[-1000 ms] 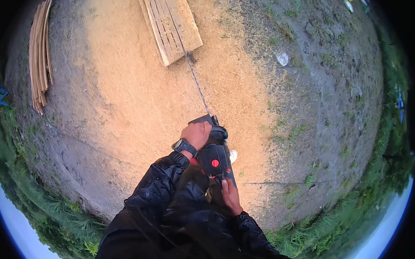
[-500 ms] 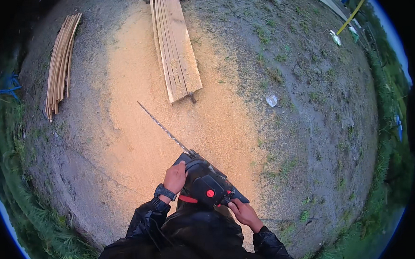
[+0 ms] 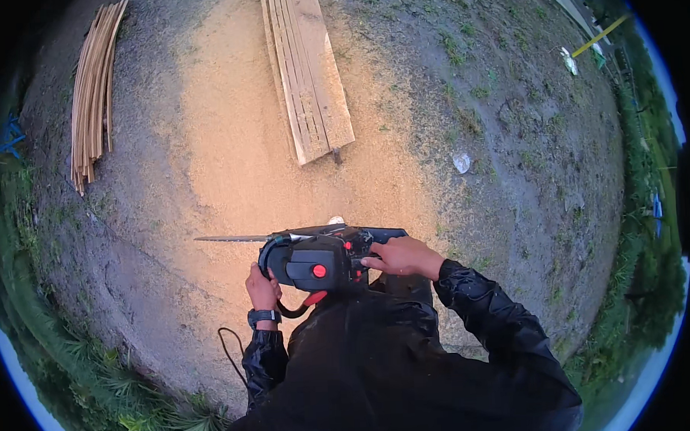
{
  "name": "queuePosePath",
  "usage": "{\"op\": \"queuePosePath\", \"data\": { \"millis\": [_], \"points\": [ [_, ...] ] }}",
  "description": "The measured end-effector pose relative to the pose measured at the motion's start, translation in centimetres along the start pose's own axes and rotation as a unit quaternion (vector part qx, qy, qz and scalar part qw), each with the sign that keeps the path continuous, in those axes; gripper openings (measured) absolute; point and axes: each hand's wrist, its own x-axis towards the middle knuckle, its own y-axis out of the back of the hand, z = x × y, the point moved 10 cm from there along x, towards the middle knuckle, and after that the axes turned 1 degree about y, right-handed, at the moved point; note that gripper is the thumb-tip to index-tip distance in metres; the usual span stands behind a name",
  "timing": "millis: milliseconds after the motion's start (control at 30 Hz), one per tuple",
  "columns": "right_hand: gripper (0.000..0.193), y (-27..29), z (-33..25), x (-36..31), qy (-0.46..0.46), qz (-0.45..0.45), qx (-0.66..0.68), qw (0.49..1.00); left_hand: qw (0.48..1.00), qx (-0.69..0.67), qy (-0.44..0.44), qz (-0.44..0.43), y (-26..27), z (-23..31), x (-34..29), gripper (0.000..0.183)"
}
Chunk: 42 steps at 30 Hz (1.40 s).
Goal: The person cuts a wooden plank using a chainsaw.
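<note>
I carry a black chainsaw [image 3: 308,259] with red knobs in front of my body, its bar pointing left above the sawdust. My left hand [image 3: 263,290], a dark watch on its wrist, is closed around the looped front handle. On the rear end of the saw lies my right hand [image 3: 402,257], its fingers bent against the part beside the red switches. Part of its grip is hidden. Beyond the saw, a long sawn wooden plank stack [image 3: 308,86] rests near the ground, with narrow cuts running along it; nothing touches it.
Pale sawdust [image 3: 227,167] covers the ground around the planks. A bundle of thin wooden strips [image 3: 93,95] lies at the far left. Crumpled litter [image 3: 461,163] sits on the muddy ground to the right. A thin dark cord [image 3: 229,351] loops beside my left sleeve.
The chainsaw has swung anticlockwise, so its bar now points left rather than ahead and left. My right hand has moved forward with the rear of the saw; my left hand has shifted left.
</note>
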Motion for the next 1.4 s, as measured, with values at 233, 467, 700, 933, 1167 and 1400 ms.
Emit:
{"op": "queuePosePath", "data": {
  "millis": [233,467,700,933,1167,1400],
  "points": [
    [0.063,7.0,-1.9,4.9,-0.01,-0.003,-0.041,0.999,0.999,-0.034,0.022,0.013,-0.9,3.0,5.4,0.049],
    [0.061,5.4,0.7,4.9,-0.009,-0.022,0.049,0.999,1.0,0.02,0.007,0.018,-3.4,5.7,5.9,0.045],
    [0.062,3.7,4.2,2.2,-0.053,-0.017,0.101,0.993,0.995,0.071,0.059,-0.026,-6.8,4.7,6.4,0.049],
    [0.052,-7.0,7.9,-1.9,-0.14,0.078,0.293,0.942,0.721,0.57,-0.375,-0.12,-18.0,7.1,6.2,0.018],
    [0.058,-17.4,5.5,-3.9,-0.209,0.16,0.362,0.894,0.647,0.619,-0.396,-0.204,-22.4,-0.6,8.9,0.027],
    [0.053,-29.6,4.2,-4.5,-0.242,0.247,0.424,0.837,0.763,0.574,-0.238,-0.177,-20.9,-6.3,6.4,0.056]
  ]
}}
